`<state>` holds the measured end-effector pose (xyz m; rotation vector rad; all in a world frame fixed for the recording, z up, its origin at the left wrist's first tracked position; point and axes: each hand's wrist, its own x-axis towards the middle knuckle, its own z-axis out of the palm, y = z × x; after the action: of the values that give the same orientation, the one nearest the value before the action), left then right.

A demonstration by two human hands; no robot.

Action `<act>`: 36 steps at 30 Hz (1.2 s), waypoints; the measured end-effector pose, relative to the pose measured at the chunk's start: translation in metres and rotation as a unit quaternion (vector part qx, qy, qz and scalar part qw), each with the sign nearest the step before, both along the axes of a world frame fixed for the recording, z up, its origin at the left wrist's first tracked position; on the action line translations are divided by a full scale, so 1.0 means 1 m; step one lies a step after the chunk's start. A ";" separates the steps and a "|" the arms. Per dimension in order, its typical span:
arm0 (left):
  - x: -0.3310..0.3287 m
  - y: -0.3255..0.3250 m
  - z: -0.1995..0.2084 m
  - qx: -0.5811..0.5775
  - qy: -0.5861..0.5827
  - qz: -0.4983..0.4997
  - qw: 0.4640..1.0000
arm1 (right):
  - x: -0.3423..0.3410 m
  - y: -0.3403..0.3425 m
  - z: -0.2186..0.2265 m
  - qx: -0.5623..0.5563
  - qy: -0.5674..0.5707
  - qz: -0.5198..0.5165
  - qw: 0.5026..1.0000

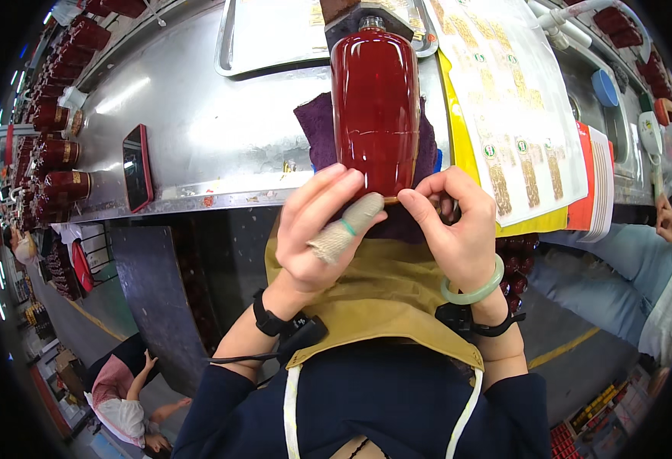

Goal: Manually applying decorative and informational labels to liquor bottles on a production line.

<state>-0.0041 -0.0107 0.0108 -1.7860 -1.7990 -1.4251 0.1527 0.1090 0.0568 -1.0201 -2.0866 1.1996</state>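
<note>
A glossy dark red glass bottle (376, 107) lies on its side over a purple cloth (314, 122), its base toward me and its neck at a dark metal rest (341, 29). My left hand (317, 218) grips the base's left side, fingertips on the glass. A beige finger cover with a green band (345, 229) is on one of its digits, pressed at the base edge. At the right of the base, my right hand (458, 218) is closed in a pinch, thumb tip touching the rim. A thin gold line shows along that rim; what the pinch holds is too small to make out.
A metal tray (263, 57) sits behind the bottle. Sheets of gold decals (520, 115) lie on a yellow sheet (543, 222) at right. A red-edged phone (138, 168) rests on the steel table at left, near several red jars (64, 153). Other people are at the lower left and right.
</note>
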 end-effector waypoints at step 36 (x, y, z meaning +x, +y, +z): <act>0.006 0.010 -0.008 0.040 0.000 0.057 0.998 | 0.020 0.028 0.006 -0.082 -0.005 0.113 0.990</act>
<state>0.0014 -0.0005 0.0027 -1.6183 -1.7858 -1.4315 0.1731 0.1372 0.0632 -0.8786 -2.1846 1.5015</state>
